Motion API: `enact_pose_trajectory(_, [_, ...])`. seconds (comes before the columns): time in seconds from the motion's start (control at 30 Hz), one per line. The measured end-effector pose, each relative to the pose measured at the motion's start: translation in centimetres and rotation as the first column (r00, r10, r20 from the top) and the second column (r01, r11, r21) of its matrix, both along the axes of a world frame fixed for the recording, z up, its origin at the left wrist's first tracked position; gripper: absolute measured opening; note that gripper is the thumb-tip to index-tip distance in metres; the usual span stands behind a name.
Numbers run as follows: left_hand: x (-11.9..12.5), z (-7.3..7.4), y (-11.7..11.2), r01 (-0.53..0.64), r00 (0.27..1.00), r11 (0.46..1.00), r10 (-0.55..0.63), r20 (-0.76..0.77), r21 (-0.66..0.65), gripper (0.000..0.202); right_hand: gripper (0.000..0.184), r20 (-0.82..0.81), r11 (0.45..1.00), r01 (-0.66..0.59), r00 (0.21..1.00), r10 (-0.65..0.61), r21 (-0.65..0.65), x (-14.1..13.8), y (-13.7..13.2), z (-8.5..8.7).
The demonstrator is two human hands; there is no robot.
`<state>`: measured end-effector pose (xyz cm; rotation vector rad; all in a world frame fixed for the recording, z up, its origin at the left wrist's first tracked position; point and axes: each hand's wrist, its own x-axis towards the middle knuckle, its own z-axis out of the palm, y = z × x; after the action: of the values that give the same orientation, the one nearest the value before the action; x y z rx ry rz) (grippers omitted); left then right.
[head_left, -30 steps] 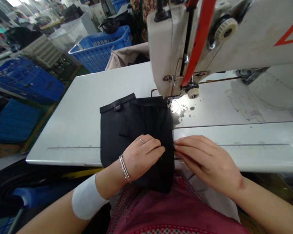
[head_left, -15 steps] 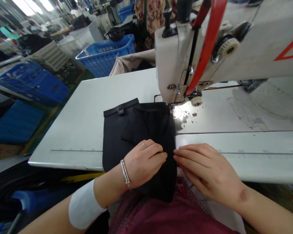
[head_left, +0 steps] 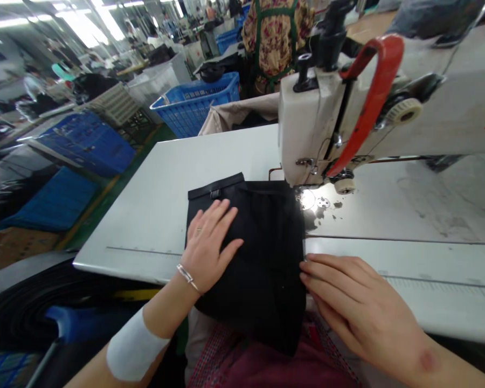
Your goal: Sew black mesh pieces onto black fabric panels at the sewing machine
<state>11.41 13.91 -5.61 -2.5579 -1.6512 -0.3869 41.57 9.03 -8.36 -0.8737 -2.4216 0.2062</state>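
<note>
A dark black fabric piece [head_left: 262, 269], its top edge folded into a band with a small buckle-like loop [head_left: 215, 194], lies on the white sewing table. Its upper right corner reaches the needle area of the sewing machine [head_left: 307, 129], and its lower end hangs over the table's front edge. My left hand [head_left: 208, 248] rests flat on the left part of the fabric, fingers spread and open. At the fabric's right edge, my right hand [head_left: 351, 296] has its fingers stretched out close together, fingertips touching the edge; the thumb is hidden.
The white table [head_left: 145, 199] carries a printed ruler line near its front. Behind it stand a blue plastic basket [head_left: 198, 102] and a beige cloth-lined container [head_left: 222, 116]. A person in a flowered top [head_left: 277, 37] is farther back. Dark rolled material [head_left: 44, 296] sits at lower left.
My left hand has moved up and left over the fabric, from bunched fingers to spread flat. A fold in the fabric's middle now lies flatter. The camera view has shifted; my right hand stays at the edge.
</note>
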Motion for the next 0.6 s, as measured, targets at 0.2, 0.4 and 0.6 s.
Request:
enact_pose_trajectory(0.2, [-7.2, -1.5, 0.2, -0.514, 0.858, 0.856, 0.511, 0.059, 0.053, 0.040, 0.032, 0.062, 1.000, 0.009, 0.998, -0.011, 0.030, 0.0, 0.1, -0.5])
enact_pose_trajectory(0.4, [-7.2, -0.3, 0.7, -0.457, 0.840, 0.866, 0.495, 0.223, -0.203, 0.024, 0.032, 0.098, 0.999, -0.001, 0.995, -0.004, 0.052, 0.4, 0.3, -1.0])
enact_pose_trajectory(0.6, [-12.0, 1.6, -5.5, -0.575, 0.810, 0.814, 0.580, 0.082, -0.080, 0.015, 0.029, 0.074, 0.998, 0.004, 0.997, -0.009, 0.066, 0.6, 0.3, -1.3])
